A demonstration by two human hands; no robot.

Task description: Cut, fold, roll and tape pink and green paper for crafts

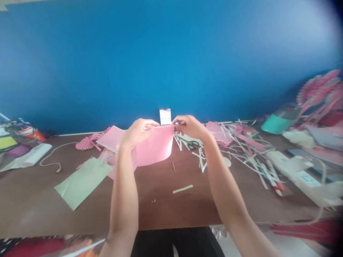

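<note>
A pink paper sheet (157, 144) hangs in a curve above the brown table, its top edge held up in front of me. At that edge's left part, my left hand (139, 130) pinches the paper between thumb and fingers. My right hand (189, 125) grips the right end of the same edge with closed fingertips. A phone (165, 116) with a lit screen stands just behind the sheet, between both hands. Dark-handled scissors (191, 144) lie below my right hand. Beside my left forearm is a pale green sheet (84, 182).
White paper strips (252, 157) tangle at the right, near a white power strip (302, 175) and a teal container (278, 123). Pink pleated fans (88, 141) and a white cable (50, 153) lie left. One short strip (182, 189) is in front. A blue wall (171, 53) rises behind.
</note>
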